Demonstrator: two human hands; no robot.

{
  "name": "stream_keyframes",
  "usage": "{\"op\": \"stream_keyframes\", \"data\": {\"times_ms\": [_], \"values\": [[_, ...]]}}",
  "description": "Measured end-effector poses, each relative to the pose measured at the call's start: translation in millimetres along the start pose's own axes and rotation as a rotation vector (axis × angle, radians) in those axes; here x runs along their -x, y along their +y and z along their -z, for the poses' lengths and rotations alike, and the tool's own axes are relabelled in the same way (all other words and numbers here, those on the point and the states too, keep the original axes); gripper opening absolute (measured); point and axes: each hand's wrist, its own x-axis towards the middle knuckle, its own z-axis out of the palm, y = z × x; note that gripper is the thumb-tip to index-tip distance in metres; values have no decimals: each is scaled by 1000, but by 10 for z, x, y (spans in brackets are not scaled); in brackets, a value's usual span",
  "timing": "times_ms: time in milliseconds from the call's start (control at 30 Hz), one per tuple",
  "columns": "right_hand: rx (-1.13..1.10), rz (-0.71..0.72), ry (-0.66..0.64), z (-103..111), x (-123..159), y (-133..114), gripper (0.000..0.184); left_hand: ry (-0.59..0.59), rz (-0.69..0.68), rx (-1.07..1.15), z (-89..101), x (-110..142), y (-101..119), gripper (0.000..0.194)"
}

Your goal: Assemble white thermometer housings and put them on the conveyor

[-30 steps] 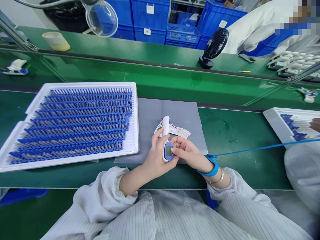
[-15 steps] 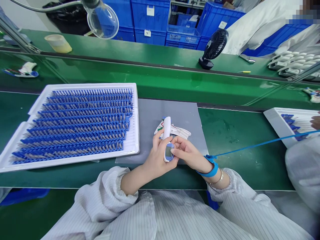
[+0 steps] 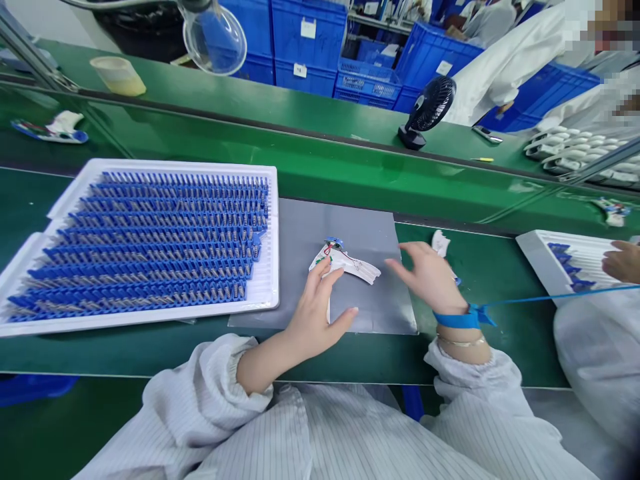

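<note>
My left hand (image 3: 316, 317) is open over the grey mat, thumb and fingers spread. A narrow white edge shows beneath its palm; what it belongs to is hidden. By its fingertips lies a curved white plastic housing half (image 3: 357, 265) with red wires, a green circuit board and a blue part (image 3: 333, 241) at its upper end. My right hand (image 3: 425, 277) is also open, fingers apart, at the mat's right edge. Just behind it lies another white plastic piece (image 3: 441, 243) with a blue bit, mostly covered by the hand. A blue strap circles my right wrist.
The grey mat (image 3: 300, 220) lies on the green bench. On the left, a white tray (image 3: 274, 267) holds rows of blue parts with metal springs. At right is another white tray (image 3: 535, 250) with a co-worker's hand (image 3: 623, 261). A black fan (image 3: 430, 107) stands on the shelf.
Both hands held a white handheld device with a blue-framed screen; now their fingers are spread. My right hand has moved right, off the device. A white piece now shows behind it.
</note>
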Motion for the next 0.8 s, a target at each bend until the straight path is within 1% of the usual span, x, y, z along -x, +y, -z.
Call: {"op": "stream_keyframes", "data": {"times_ms": [67,133,167,233,300,333,400,467,500,533,633,700,767,800], "values": [[-67,181,-110,-194,-62,-147,43,43,31,9,3,-8,-23,54],[-125,304,-185,-330,-111,-270,44,93,106,48,-1,-20,-64,60],[-150,336,-190,-357,-126,-307,42,123,154,91,-3,-29,-87,64],[-223,361,-149,-329,-127,-333,36,185,270,260,-3,-56,-121,71],[-337,415,-125,-227,-88,-331,34,219,408,548,9,-90,-123,79],[-395,456,-138,-169,-58,-335,34,192,490,720,20,-107,-110,82],[-465,547,-204,-73,10,-366,33,62,635,1048,47,-137,-69,82],[-469,610,-251,-22,66,-424,31,-66,704,1273,71,-158,-30,73],[-458,619,-250,-11,87,-458,30,-98,711,1345,78,-166,-18,67],[-446,616,-234,-4,102,-491,30,-104,709,1395,81,-172,-13,61],[-476,601,-136,23,135,-589,29,-76,721,1453,70,-179,-32,51],[-574,625,-96,55,160,-661,30,-19,697,1395,47,-166,-60,50],[-659,664,-108,82,188,-739,32,35,623,1270,19,-141,-93,50],[-670,684,-135,91,200,-777,34,44,571,1195,6,-127,-110,51]]}}
